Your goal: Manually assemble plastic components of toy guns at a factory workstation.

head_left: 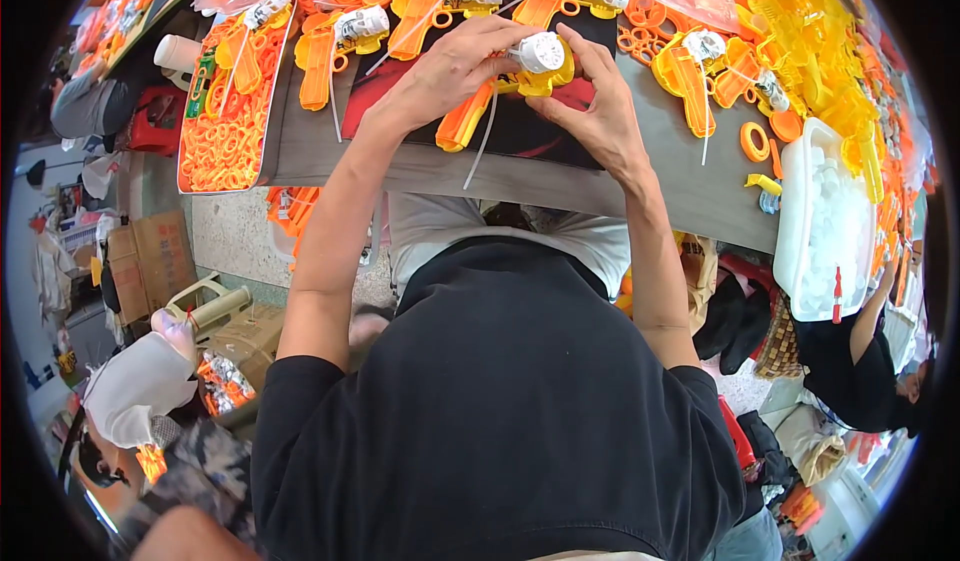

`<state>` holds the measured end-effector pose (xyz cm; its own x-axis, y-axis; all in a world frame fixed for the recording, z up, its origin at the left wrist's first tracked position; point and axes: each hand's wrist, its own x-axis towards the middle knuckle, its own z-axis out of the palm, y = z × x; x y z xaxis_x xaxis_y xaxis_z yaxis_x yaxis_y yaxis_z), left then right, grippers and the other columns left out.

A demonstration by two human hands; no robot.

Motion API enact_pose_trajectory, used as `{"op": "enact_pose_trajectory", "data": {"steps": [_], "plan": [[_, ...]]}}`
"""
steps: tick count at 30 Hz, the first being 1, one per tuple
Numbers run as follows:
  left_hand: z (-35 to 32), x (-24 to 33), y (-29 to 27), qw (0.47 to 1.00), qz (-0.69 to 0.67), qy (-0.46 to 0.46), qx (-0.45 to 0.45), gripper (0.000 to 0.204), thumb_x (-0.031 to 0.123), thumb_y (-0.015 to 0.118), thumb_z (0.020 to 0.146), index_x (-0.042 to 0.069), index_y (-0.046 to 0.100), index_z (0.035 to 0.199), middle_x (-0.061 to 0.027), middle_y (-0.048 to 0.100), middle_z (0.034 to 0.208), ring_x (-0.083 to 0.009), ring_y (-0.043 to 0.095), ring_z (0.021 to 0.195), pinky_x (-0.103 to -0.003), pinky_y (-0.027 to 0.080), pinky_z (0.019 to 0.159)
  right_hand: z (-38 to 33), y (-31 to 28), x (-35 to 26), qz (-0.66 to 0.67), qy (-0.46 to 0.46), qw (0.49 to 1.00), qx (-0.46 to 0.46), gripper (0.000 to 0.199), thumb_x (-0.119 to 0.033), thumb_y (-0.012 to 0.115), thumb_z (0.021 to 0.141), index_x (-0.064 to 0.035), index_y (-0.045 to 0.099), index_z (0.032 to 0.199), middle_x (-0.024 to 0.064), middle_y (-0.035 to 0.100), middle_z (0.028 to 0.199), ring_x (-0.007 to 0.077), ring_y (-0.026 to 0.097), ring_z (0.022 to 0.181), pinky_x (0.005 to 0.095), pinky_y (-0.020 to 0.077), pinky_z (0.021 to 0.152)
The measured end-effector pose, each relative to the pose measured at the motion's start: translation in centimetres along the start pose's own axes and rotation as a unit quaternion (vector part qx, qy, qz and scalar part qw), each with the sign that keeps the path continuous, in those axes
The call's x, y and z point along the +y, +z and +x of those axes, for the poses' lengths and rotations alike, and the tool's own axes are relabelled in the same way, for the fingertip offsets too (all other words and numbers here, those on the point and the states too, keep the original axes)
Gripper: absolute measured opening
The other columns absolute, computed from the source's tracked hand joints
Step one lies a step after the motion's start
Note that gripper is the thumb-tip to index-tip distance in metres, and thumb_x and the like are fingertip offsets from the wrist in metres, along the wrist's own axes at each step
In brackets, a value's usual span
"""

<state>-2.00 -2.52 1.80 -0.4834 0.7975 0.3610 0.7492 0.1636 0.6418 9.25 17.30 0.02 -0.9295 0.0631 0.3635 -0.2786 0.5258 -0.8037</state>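
Note:
Between my two hands, above the dark work mat (375,111), is a half-built toy gun with an orange grip (463,121), a yellow shell (548,81) and a white round barrel part (542,52). A thin white strip (482,146) hangs from it. My left hand (455,66) closes over its top, fingertips against the white part. My right hand (597,86) curves round its right side, with thumb and index finger at the yellow shell. Similar toy guns (360,29) lie in a row along the far side of the table.
At left a tray (268,146) holds orange rings. At right stand a white bin (790,231) of clear pieces and a heap of yellow shells (815,46). Loose orange rings (755,143) lie near the bin. Other people (150,381) sit at both sides.

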Motion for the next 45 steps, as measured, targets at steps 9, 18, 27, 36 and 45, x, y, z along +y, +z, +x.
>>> {"op": "enact_pose_trajectory", "data": {"steps": [9,18,27,36,45], "plan": [[0.0,1.0,0.3,0.998,0.048,-0.021,0.034,0.040,0.007,0.064,0.093,0.003,0.060,0.133,-0.0143,0.066,0.114,-0.0309,0.064,0.103,-0.038,0.050,0.091,0.4,1.1,-0.1,0.013,-0.009,0.999,0.037,0.086,-0.012,0.087,0.074,-0.0005,0.045,0.148,0.0120,0.057,0.125,0.0212,0.061,0.111,0.0323,0.0494,0.098],[0.2,2.0,0.8,0.995,0.093,-0.025,0.023,0.040,0.008,0.068,0.091,0.005,0.064,0.130,-0.0147,0.065,0.108,-0.0303,0.063,0.101,-0.038,0.050,0.088,0.5,0.6,-0.1,0.017,0.001,0.999,0.032,0.087,-0.007,0.088,0.073,-0.0031,0.044,0.148,0.0131,0.059,0.126,0.0204,0.063,0.109,0.0321,0.0541,0.093],[-2.7,0.5,5.0,0.971,0.172,-0.051,0.155,0.041,0.014,0.078,0.081,0.014,0.073,0.121,-0.0038,0.065,0.113,-0.0229,0.059,0.106,-0.038,0.043,0.092,0.6,-3.0,3.8,-0.326,-0.031,0.938,0.111,0.026,-0.018,0.076,0.085,-0.0076,0.071,0.108,0.0097,0.063,0.118,0.0312,0.058,0.108,0.0422,0.0464,0.093],[-2.9,1.6,5.1,0.937,0.224,-0.077,0.257,0.051,0.037,0.084,0.076,0.010,0.064,0.115,-0.0066,0.057,0.122,-0.0280,0.051,0.116,-0.044,0.036,0.101,3.0,-4.3,6.7,-0.408,-0.077,0.899,0.137,0.012,-0.019,0.070,0.089,-0.0077,0.072,0.090,0.0066,0.064,0.099,0.0268,0.058,0.098,0.0363,0.0444,0.080],[-3.4,2.1,4.5,0.929,0.286,-0.176,0.155,0.024,0.020,0.078,0.082,0.009,0.067,0.100,-0.0094,0.057,0.126,-0.0297,0.054,0.117,-0.043,0.043,0.098,-3.1,-0.7,-0.4,-0.171,0.252,0.951,-0.051,0.027,-0.028,0.071,0.092,-0.0044,0.069,0.106,0.0119,0.069,0.091,0.0264,0.065,0.075,0.0359,0.0478,0.064]]}}
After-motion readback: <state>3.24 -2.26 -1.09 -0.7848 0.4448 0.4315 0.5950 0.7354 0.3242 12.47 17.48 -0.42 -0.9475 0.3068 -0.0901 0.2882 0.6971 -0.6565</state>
